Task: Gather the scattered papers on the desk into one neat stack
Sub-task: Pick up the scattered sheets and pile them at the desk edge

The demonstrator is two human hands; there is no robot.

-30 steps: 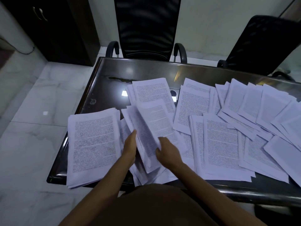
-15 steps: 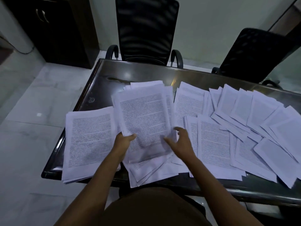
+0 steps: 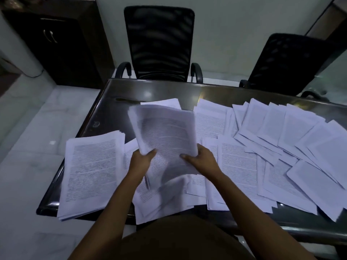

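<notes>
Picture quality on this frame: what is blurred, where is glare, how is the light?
Head view: dim light overall; the held bundle, gripped by left hand and right hand, is motion-blurred, print smeared; the left stack is sharper; pale glare spots on the glossy desk; wide-angle lens bows its edges.

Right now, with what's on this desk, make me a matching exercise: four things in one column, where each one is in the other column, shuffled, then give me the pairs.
Things
1. sheaf of papers
2. thick stack
3. loose sheets
4. centre chair

Places
A. behind the far edge of the desk
B. spread overlapping across the desk's right part
C. raised off the desk, held by the left hand and the right hand
D. lying flat at the desk's left end

Pairs: 1-C, 2-D, 3-B, 4-A
</notes>
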